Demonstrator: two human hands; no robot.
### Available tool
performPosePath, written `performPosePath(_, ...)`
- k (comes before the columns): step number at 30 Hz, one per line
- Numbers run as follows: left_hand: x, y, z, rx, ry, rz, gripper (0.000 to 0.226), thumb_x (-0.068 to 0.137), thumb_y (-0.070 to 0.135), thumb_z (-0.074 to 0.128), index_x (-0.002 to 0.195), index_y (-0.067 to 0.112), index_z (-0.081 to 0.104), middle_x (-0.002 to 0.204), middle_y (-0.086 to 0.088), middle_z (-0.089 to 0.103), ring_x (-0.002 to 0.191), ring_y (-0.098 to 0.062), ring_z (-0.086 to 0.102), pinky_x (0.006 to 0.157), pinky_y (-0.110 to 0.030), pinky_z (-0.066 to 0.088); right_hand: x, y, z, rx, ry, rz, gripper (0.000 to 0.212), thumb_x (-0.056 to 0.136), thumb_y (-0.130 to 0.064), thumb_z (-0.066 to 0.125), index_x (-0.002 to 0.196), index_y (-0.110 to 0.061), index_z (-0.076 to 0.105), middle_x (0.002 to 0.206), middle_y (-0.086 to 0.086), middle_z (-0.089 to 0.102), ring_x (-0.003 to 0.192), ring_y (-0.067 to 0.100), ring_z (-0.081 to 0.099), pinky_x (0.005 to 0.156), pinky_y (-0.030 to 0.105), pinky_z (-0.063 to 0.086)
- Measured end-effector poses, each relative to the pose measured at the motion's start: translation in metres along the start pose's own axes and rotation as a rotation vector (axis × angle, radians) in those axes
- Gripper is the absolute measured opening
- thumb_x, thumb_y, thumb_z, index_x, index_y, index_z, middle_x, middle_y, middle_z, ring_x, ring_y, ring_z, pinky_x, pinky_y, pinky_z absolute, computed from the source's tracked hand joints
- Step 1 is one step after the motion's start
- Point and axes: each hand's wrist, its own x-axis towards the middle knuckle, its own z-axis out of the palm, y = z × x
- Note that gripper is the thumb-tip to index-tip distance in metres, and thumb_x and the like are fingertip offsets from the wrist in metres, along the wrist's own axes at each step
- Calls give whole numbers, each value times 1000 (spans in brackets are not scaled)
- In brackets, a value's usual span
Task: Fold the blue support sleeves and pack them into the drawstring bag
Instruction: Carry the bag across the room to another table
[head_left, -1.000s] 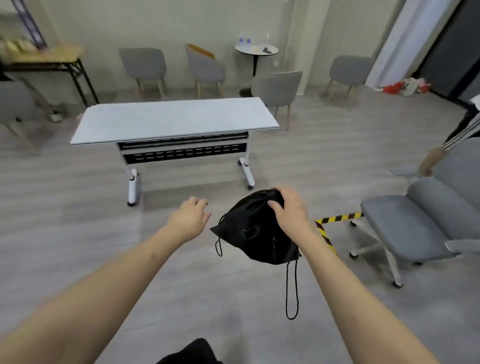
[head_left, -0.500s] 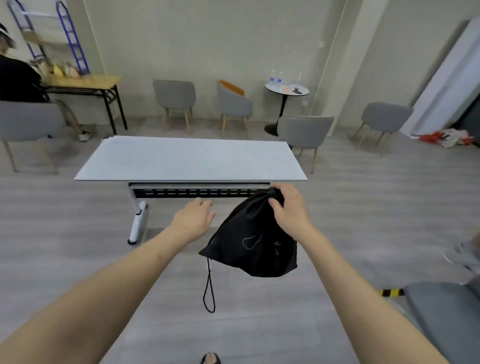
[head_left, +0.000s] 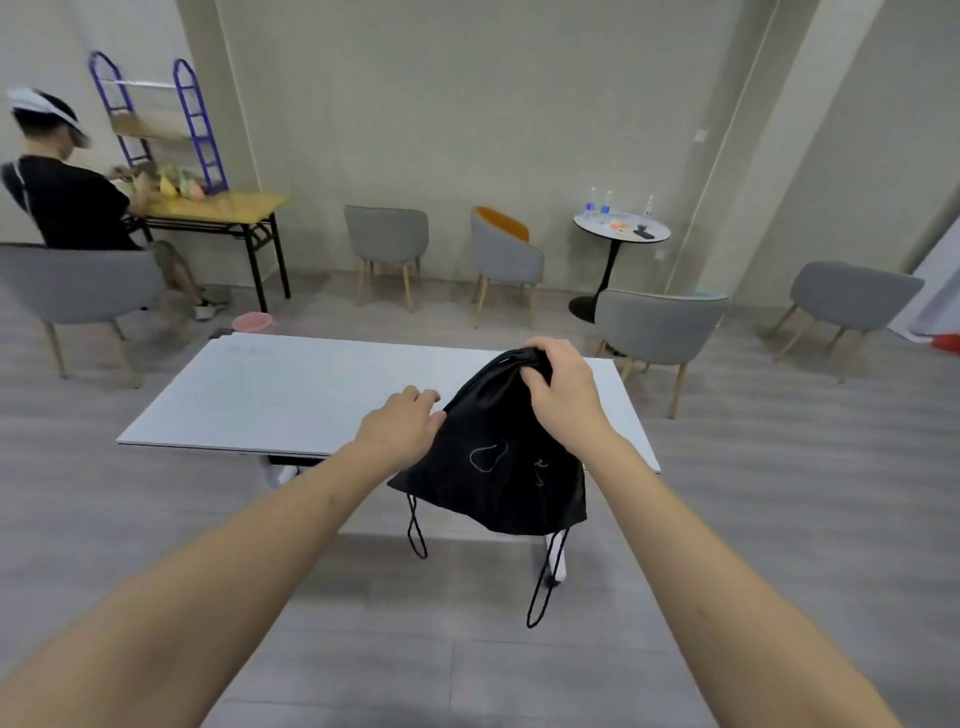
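— Right, closest to us, what have the hands got?

— Right hand (head_left: 558, 392) is up at one o'clock, fingers curled tight round the gathered neck of the black drawstring bag (head_left: 493, 462), which hangs from that grip in front of the white table (head_left: 291, 395). Two cord loops (head_left: 540, 597) dangle below the bag, towards five o'clock.

— And the left?

— Left hand (head_left: 402, 428) sits at the bag's left edge, fingers loosely bent, tips touching the fabric; I can't tell if it's actually pinching anything.

— Any blue sleeves showing?

— Can't make any out; the bag's mouth is bunched shut in that fist.

— Further back?

— Grey chair (head_left: 657, 327) just past the table at one o'clock, two more chairs (head_left: 387, 239) along the wall at twelve, a round side table (head_left: 621, 234) with bottles at one. Far off at ten o'clock, a seated person (head_left: 72, 202) at a wooden desk (head_left: 228, 208).
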Motion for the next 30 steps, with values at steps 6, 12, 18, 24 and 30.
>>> performPosePath(6,93,0,-23,-7,93,-90,46,106,46,30,143,24,45,139,-4,50,123,-28,50,91,-47,49,129,17,5,17,-9,-117,30,100,-12,60,130,-12,63,126,5,61,120,21,55,104,26,38)
performPosePath(12,181,-12,-55,-30,159,-131,43,105,48,32,137,24,48,135,-4,52,121,-29,53,90,-46,46,247,21,2,49,36,-187,29,100,-11,60,129,-12,63,125,4,61,118,19,55,98,19,33)
performPosePath(18,277,-29,-70,-13,192,-105,37,105,47,33,130,22,47,129,-5,52,117,-30,54,85,-45,45,345,30,23,31,42,-247,27,100,-8,61,127,-11,63,124,5,62,113,15,54,94,14,32)
performPosePath(24,365,-67,-48,-49,136,-90,41,105,48,33,135,23,46,134,-4,51,118,-29,54,86,-45,45,405,69,76,32,34,-176,28,101,-9,60,128,-12,61,126,4,61,119,20,55,102,23,37)
performPosePath(30,419,-112,-3,-68,-4,-94,46,105,49,31,142,24,43,141,-2,49,122,-29,54,92,-45,46,430,131,157,-50,-120,-23,29,101,-13,62,131,-13,62,130,3,61,122,21,54,104,30,40)
